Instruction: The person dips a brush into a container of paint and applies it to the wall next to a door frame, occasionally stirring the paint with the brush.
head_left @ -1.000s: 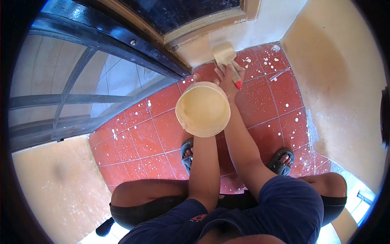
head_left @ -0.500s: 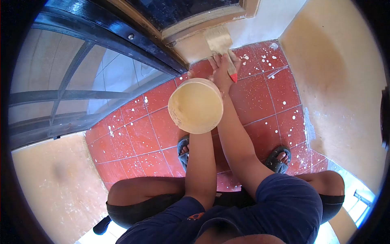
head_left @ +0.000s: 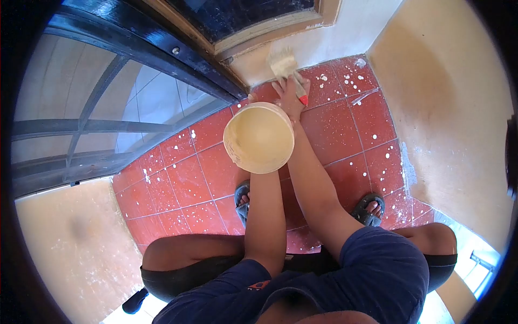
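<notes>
My right hand point(head_left: 292, 97) is closed around the handle of a wide paintbrush point(head_left: 284, 66). The brush has a red handle end, and its pale bristles are at the low wall under the window, slightly blurred. My left hand point(head_left: 252, 98) holds up a round paint bucket point(head_left: 260, 137), which hides most of that hand; only fingertips show past its far rim. Cream-coloured paint lies inside the bucket, and dried drips mark its rim. The bucket is tilted toward me, just left of my right wrist.
Red floor tiles point(head_left: 329, 132) are spattered with white paint drops. A dark-framed glass door point(head_left: 97, 127) stands on the left, beside a wood-framed window point(head_left: 270, 38). A cream wall point(head_left: 448, 108) rises on the right. My sandalled foot point(head_left: 370, 209) rests on the tiles.
The brush and my right hand have shifted down and slightly left along the wall below the window. The bucket stays in nearly the same place.
</notes>
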{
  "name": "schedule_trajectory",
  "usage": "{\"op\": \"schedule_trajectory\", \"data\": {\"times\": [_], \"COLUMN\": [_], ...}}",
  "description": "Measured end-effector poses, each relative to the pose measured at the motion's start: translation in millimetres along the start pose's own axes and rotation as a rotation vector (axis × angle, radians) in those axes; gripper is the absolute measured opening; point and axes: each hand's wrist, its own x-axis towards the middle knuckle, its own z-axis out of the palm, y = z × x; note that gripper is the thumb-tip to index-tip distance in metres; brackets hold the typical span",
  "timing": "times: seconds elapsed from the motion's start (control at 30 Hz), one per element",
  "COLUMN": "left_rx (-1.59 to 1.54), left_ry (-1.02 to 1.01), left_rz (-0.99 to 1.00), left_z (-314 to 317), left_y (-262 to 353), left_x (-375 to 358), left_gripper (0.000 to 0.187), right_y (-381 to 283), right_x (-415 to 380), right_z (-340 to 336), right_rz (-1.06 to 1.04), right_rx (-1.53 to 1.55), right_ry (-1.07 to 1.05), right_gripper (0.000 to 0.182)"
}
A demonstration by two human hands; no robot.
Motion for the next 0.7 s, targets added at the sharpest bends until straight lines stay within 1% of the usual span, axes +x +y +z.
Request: {"op": "schedule_trajectory", "data": {"times": [0.03, 0.07, 0.13, 0.2, 0.27, 0.3, 0.37, 0.47, 0.53, 0.57, 0.63, 0.7], "left_rx": [0.029, 0.038, 0.014, 0.033, 0.047, 0.023, -0.003, 0.013, -0.027, -0.026, -0.029, -0.016], "left_ry": [0.002, -0.006, 0.074, 0.054, 0.03, 0.024, 0.031, 0.059, -0.077, -0.079, 0.092, 0.08], "left_rz": [0.002, 0.0, 0.049, 0.043, 0.034, 0.034, 0.032, -0.01, -0.028, -0.026, 0.021, 0.015], "left_z": [2, 8, 25, 25, 21, 18, 16, 14, 0, 6, 25, 19], "left_y": [2, 1, -6, -5, -6, -6, -7, -3, 0, -1, -6, -3], "left_x": [1, 6, 10, 9, 8, 6, 2, 2, 4, 5, 7, 6], "left_gripper": [0.053, 0.053, 0.052, 0.052, 0.052, 0.052, 0.051, 0.049, 0.047, 0.047, 0.046, 0.046], "right_y": [9, 9, 8, 11, 13, 15, 22, -20, -42, -47, -46, -40], "right_x": [6, 7, -2, -3, 2, 9, 21, 6, -8, -15, -23, -23], "right_z": [-9, -11, -27, -36, -38, -33, -21, 32, 40, 40, 35, 30], "right_rz": [0.09, 0.088, 0.036, 0.031, 0.009, 0.011, 0.005, -0.009, -0.026, -0.042, -0.058, -0.077], "right_rx": [-0.033, -0.025, -0.06, -0.033, -0.106, -0.108, -0.038, 0.005, 0.051, 0.1, 0.11, 0.119], "right_ry": [0.025, 0.015, 0.048, 0.034, 0.145, 0.146, 0.055, 0.067, 0.043, 0.012, -0.001, -0.007], "right_gripper": [0.024, 0.024, 0.024, 0.024, 0.024, 0.024, 0.026, 0.026, 0.026, 0.026, 0.028, 0.031]}}
